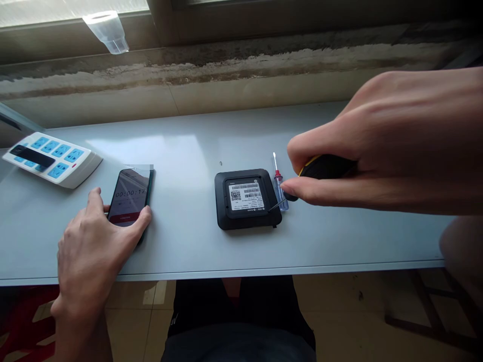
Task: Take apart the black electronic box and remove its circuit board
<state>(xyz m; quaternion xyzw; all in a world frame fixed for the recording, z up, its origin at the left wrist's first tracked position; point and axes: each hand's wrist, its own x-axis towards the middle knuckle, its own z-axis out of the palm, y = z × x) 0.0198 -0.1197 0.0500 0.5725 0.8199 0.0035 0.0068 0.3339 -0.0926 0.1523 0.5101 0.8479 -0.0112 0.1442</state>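
My right hand [381, 146] is raised close to the camera, fingers closed round a black and yellow screwdriver handle [326, 167]. Its thin tip reaches down to the right edge of a black square device [247, 199] that lies label-up on the white table [188, 151]. A small red and clear screwdriver [279, 183] lies right beside the device. My left hand [94, 236] rests on the lower end of a phone [130, 198] whose screen shows a timer; thumb and fingers are on either side of it.
A white power strip [51, 158] with blue sockets lies at the table's far left. A clear plastic cup [107, 31] stands on the window sill. A tiny screw [221, 163] lies behind the device. Below the table edge are my dark-clothed legs.
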